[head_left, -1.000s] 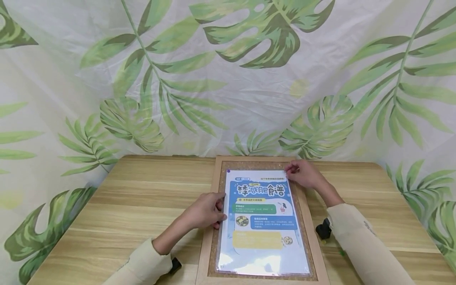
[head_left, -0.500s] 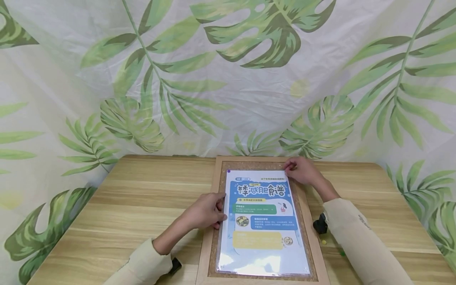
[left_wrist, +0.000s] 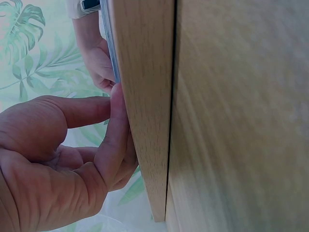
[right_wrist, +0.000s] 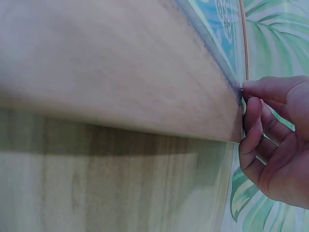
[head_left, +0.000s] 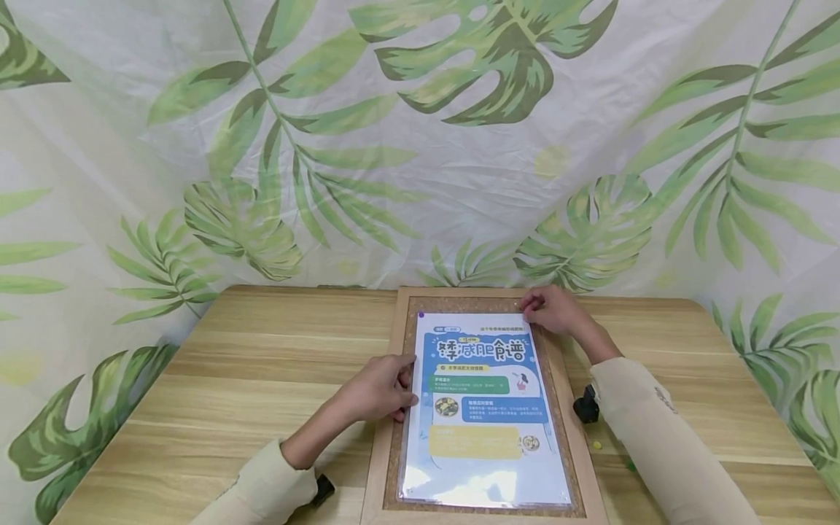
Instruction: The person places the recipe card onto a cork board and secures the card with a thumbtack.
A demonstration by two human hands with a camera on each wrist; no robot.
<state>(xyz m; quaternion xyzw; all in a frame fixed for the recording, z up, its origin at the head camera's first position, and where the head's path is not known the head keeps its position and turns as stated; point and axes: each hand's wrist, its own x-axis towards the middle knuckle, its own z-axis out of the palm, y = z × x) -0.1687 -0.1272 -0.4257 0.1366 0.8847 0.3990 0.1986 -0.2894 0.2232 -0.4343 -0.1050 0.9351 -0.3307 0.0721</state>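
Note:
A glossy printed poster with blue, green and yellow blocks lies on a wood-framed cork board. A purple pushpin sits in its upper left corner. My left hand grips the poster's left edge, its thumb and index fingertips on the margin and other fingers curled beside the frame. My right hand pinches at the upper right corner, thumb and index fingertips together there. In the right wrist view the right hand has its thumb tip at the sheet's corner. I cannot tell whether a pin is between those fingertips.
The board rests on a wooden table. A yellow bit and a green bit lie right of the frame, close to the right sleeve. A leaf-print cloth hangs behind the table.
My right hand has shifted slightly away from me and to the left at the poster's corner, uncovering the yellow bit beside the sleeve. My left hand and the poster stay put.

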